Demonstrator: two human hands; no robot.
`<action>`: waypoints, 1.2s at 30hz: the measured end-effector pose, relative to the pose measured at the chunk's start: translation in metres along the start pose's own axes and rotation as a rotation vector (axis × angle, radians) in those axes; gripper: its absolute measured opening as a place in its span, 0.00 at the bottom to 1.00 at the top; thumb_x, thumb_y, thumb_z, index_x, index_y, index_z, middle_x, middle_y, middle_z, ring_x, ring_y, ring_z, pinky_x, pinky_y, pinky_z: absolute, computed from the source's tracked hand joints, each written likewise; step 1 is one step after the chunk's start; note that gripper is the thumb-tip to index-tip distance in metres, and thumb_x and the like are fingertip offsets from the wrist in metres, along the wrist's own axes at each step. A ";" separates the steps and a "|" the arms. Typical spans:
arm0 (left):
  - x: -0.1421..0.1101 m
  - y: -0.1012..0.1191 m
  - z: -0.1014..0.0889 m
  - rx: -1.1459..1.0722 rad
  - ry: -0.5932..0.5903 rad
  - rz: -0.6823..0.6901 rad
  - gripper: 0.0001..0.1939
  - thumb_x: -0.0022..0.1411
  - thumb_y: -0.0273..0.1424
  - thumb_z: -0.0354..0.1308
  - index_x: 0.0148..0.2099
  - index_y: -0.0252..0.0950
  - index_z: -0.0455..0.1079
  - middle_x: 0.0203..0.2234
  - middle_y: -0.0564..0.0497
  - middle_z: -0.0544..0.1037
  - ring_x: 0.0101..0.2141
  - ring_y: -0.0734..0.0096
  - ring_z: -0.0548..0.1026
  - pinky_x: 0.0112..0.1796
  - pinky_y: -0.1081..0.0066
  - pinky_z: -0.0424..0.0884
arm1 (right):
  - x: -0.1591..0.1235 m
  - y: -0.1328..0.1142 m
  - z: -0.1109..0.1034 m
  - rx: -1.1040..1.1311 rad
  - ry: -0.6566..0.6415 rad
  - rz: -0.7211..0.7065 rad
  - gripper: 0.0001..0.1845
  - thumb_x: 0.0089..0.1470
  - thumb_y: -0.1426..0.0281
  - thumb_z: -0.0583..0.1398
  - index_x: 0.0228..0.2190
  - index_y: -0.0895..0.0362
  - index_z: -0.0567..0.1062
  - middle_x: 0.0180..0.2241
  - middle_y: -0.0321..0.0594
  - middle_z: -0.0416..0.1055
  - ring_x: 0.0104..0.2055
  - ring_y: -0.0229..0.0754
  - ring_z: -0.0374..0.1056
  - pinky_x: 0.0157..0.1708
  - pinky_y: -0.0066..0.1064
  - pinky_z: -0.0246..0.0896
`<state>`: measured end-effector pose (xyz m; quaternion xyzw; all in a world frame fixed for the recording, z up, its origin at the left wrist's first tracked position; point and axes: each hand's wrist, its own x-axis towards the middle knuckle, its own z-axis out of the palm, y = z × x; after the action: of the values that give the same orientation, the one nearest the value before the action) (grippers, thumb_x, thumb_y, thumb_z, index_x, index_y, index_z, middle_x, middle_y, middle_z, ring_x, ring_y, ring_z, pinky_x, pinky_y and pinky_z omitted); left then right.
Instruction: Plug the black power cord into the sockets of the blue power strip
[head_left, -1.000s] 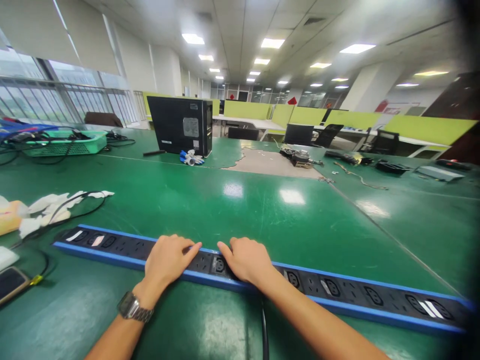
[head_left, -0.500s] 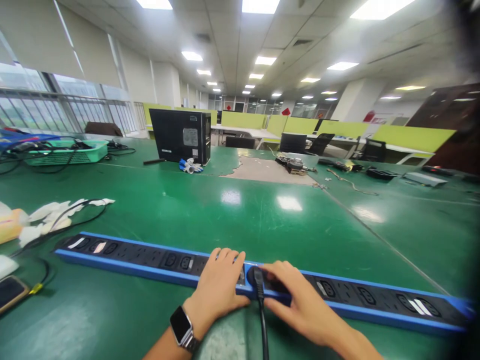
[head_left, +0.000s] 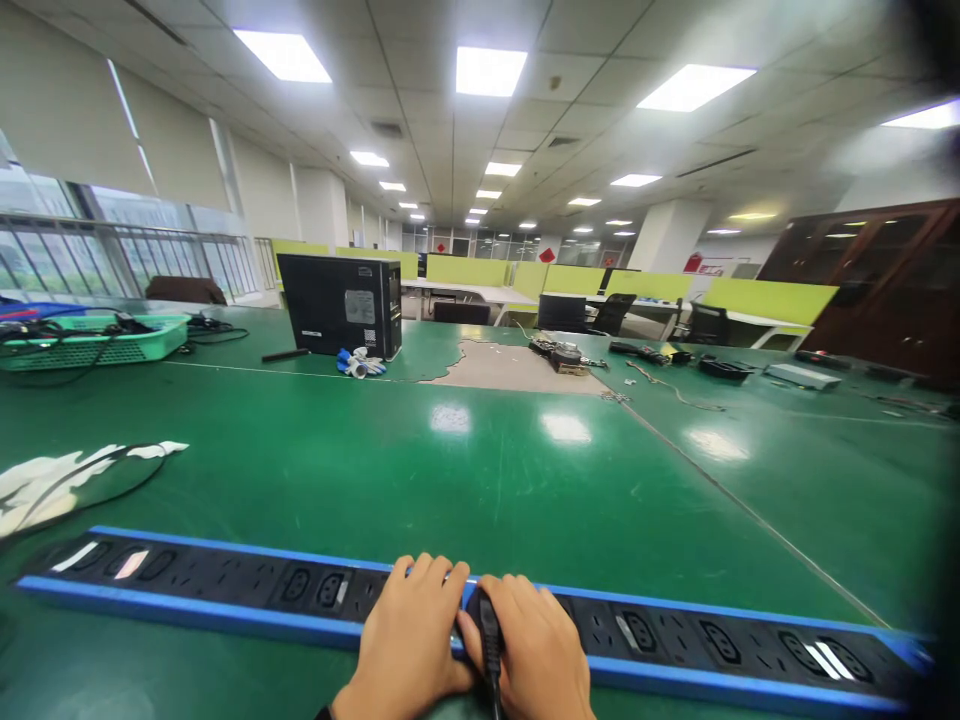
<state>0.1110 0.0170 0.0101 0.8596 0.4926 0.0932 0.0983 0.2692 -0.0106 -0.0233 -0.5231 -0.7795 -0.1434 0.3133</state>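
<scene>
A long black power strip with blue edges [head_left: 225, 590] lies across the green table [head_left: 465, 480] near me. My left hand [head_left: 409, 640] rests on the strip, fingers laid flat over its sockets. My right hand [head_left: 540, 655] is right beside it, fingers curled around a black plug [head_left: 489, 625] that sits in the strip, its cable running down toward me. The two hands touch each other at the plug.
White gloves and a black cable [head_left: 67, 480] lie at the left. A black computer case [head_left: 341, 305] stands further back, with a green basket of cables [head_left: 82, 340] at far left and small parts [head_left: 562, 352] on a bare patch of table.
Both hands have closed in together around the plug on the strip. The camera tilted up, so the strip and hands now sit lower in view.
</scene>
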 end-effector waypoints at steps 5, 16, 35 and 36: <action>0.001 0.001 0.002 0.026 0.039 0.000 0.28 0.49 0.31 0.55 0.54 0.39 0.67 0.45 0.45 0.75 0.46 0.54 0.69 0.51 0.55 0.60 | 0.001 -0.006 0.005 0.031 0.079 0.083 0.14 0.62 0.62 0.50 0.37 0.55 0.72 0.28 0.38 0.71 0.30 0.41 0.63 0.32 0.33 0.48; 0.001 0.001 0.002 0.062 0.024 0.009 0.29 0.48 0.29 0.55 0.55 0.40 0.66 0.45 0.45 0.74 0.46 0.55 0.69 0.49 0.57 0.60 | 0.004 -0.004 -0.007 0.105 -0.047 0.157 0.09 0.57 0.63 0.56 0.35 0.53 0.73 0.27 0.36 0.72 0.30 0.39 0.66 0.30 0.30 0.49; 0.000 0.003 -0.004 0.053 -0.002 0.015 0.27 0.49 0.34 0.61 0.53 0.39 0.65 0.47 0.45 0.74 0.48 0.54 0.69 0.51 0.57 0.59 | 0.011 -0.015 -0.007 0.038 -0.071 0.288 0.14 0.57 0.58 0.55 0.31 0.53 0.75 0.27 0.37 0.74 0.31 0.40 0.67 0.32 0.31 0.48; 0.000 0.003 -0.004 0.050 -0.001 0.015 0.26 0.48 0.34 0.61 0.52 0.40 0.66 0.46 0.45 0.74 0.47 0.54 0.69 0.50 0.57 0.59 | 0.011 -0.015 -0.007 0.065 -0.069 0.300 0.13 0.57 0.59 0.56 0.30 0.52 0.75 0.26 0.36 0.74 0.31 0.40 0.67 0.32 0.31 0.48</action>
<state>0.1122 0.0161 0.0151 0.8656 0.4883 0.0811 0.0762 0.2555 -0.0130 -0.0093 -0.6278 -0.7071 -0.0515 0.3212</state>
